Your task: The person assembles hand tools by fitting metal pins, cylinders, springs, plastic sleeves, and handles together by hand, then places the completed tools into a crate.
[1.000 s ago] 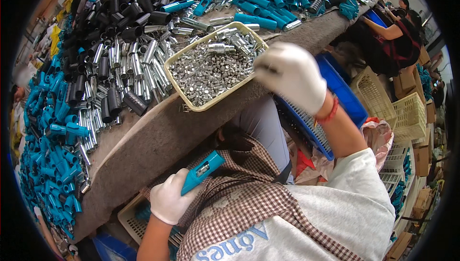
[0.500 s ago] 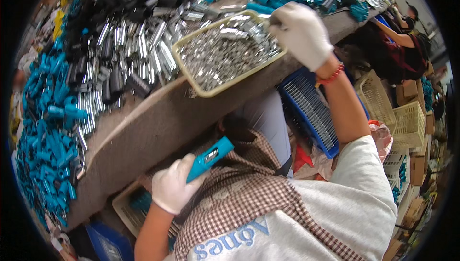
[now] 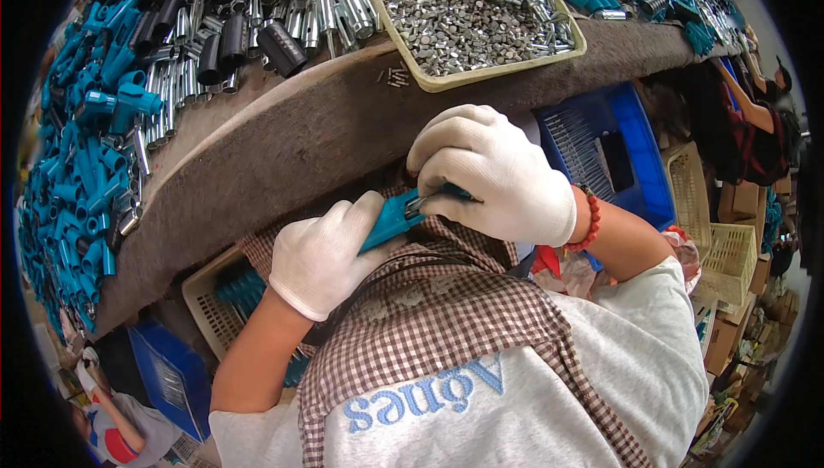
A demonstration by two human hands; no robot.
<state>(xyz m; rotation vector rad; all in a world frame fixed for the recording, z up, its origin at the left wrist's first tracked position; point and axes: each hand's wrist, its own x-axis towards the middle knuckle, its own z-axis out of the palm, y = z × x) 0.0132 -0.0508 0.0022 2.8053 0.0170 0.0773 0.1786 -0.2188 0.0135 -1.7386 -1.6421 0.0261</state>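
Observation:
In my left hand (image 3: 324, 252), in a white glove, is a teal plastic tube-shaped handle (image 3: 393, 219) with a slot in its side, held tilted in front of my apron. My gloved right hand (image 3: 498, 178) closes over the upper right end of the same handle, thumb and fingers pressed around it. A bit of shiny metal shows at the slot beside the right fingertips. Whether those fingers also pinch a small part is hidden. Above my hands, a cream tray (image 3: 468, 82) of small silver metal pieces stands at the bench edge.
The dark bench front (image 3: 283, 137) curves across beyond my hands. Silver and black tubes (image 3: 283, 47) and teal handles (image 3: 81, 185) are heaped on it. Blue crates (image 3: 644, 163) stand below at right, a cream basket (image 3: 202, 305) below at left. Other people work at both sides.
My right hand has come down from the tray's right side to the handle and closed on its end. My left hand still holds the handle. The view has shifted.

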